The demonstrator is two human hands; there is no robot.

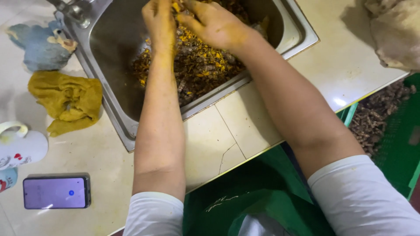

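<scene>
Both my hands reach into a stainless steel sink (114, 57) that holds a heap of brown and orange-yellow root pieces (201, 65). My left hand (159, 22) is stained yellow and hangs with fingers down into the heap. My right hand (214, 24), also stained yellow, pinches a small yellow piece (176, 6) at the top of the frame, close beside my left hand. The fingertips of both hands are partly cut off by the frame's upper edge.
A yellow cloth (70, 98) and a blue-grey cloth (41, 46) lie left of the sink. A phone (57, 192) and a white cup (19, 146) rest on the tiled counter. A green crate (393, 144) with brown roots stands at the right, a pale sack (396, 30) above it.
</scene>
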